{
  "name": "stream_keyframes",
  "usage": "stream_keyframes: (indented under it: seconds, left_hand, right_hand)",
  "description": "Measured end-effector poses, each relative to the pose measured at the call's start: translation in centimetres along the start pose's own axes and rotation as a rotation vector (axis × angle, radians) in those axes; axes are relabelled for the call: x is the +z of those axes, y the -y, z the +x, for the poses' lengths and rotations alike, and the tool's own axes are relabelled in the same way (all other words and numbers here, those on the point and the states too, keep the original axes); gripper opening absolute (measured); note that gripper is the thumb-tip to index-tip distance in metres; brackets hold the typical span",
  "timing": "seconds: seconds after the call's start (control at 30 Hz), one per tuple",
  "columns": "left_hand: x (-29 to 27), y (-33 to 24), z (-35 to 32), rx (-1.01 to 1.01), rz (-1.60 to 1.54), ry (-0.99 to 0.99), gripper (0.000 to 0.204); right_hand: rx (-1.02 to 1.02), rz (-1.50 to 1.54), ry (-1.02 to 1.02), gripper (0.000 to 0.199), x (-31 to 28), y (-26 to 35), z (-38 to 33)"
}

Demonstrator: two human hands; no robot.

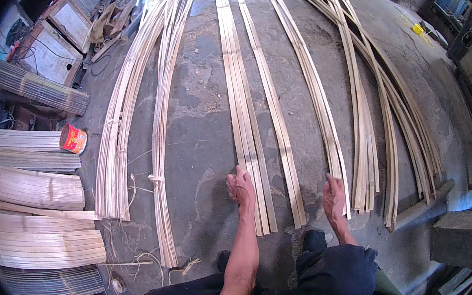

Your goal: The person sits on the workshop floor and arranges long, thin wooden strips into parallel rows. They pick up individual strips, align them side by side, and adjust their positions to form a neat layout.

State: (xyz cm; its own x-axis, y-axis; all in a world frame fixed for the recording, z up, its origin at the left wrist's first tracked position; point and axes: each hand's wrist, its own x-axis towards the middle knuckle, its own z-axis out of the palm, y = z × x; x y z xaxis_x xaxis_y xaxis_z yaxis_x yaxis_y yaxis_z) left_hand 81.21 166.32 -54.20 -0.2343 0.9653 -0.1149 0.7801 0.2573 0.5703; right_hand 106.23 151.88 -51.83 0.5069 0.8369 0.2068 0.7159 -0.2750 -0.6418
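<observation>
My left hand (241,186) lies flat, fingers spread, on the strips (247,146), right hand (333,194) likewise (long, light, springy: I would lift mid-length).

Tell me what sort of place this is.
Likely a bamboo-craft workshop: long split bamboo strips lie in rows on a concrete floor, with tied bundles and stacked slat mats alongside.

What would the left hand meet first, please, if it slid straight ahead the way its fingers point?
The left hand already lies at the near end of a flat group of pale bamboo strips; going forward it would probably just run along them, with only grey concrete floor beside.
</observation>
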Motion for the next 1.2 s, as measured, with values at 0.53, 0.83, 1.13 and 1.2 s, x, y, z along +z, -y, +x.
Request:
stream_keyframes:
  seconds: [0.53, 0.83, 1.13, 1.2]
  left_hand:
    - [1.2, -4.0, -2.8, 0.267, 0.039, -0.121, 0.063]
    - [5.6, -6.6, -8.0, 0.714, 0.178, 0.248, 0.068]
    - [6.7, -5.7, -8.3, 0.767, 0.213, 0.265, 0.069]
    - [6.6, -5.4, -8.3, 0.756, 0.212, 0.286, 0.07]
  right_hand:
    - [0.222, -0.051, 0.063, 0.045, -3.6, -1.9, 1.3]
    - [0.17, 0.259, -0.028, 0.04, -4.5, 3.6, -1.5]
    - [0.115, 0.318, 0.014, 0.046, -0.6, 2.4, -2.5]
    - [0.118, 0.334, 0.036, 0.047, -0.8, 3.0, -2.4]
